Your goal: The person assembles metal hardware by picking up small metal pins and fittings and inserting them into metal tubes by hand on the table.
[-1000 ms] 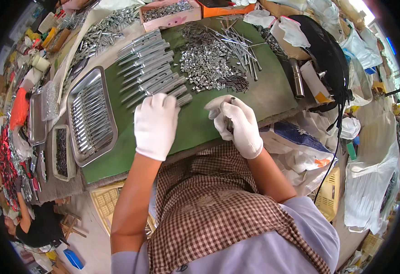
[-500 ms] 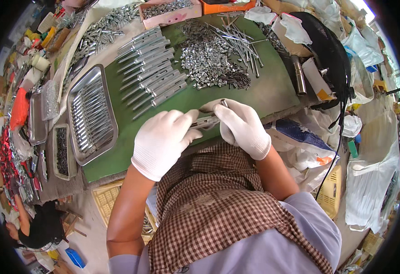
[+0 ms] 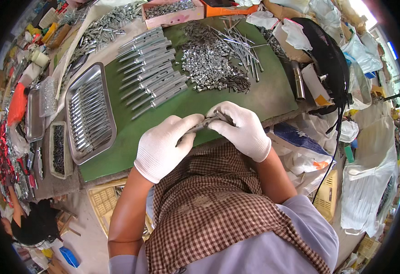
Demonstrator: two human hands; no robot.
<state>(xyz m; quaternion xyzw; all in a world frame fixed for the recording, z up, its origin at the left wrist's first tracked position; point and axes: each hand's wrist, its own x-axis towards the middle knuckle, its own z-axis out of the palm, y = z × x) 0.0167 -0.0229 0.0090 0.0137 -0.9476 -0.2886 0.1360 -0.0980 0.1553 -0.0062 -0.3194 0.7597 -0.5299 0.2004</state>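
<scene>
My gloved left hand pinches a slotted metal tube between thumb and fingers, above the near edge of the green mat. At the tube's other end, my gloved right hand has its fingers closed round a grey metal piece. The fingers partly cover that piece, so its full shape is hidden. Beyond my hands lies a row of metal tubes with rods sticking out. Beside the row are a heap of small shiny metal fittings, dark screws and loose thin rods.
On the left stands a steel tray of lined-up metal parts, with a small bin of dark screws beside it. A pink box and an orange box stand at the back. Another person is at the lower left.
The tube has turned and now shows less between my hands. My right hand's fingers have shifted, and the piece in them has tipped from pointing up to lying flatter.
</scene>
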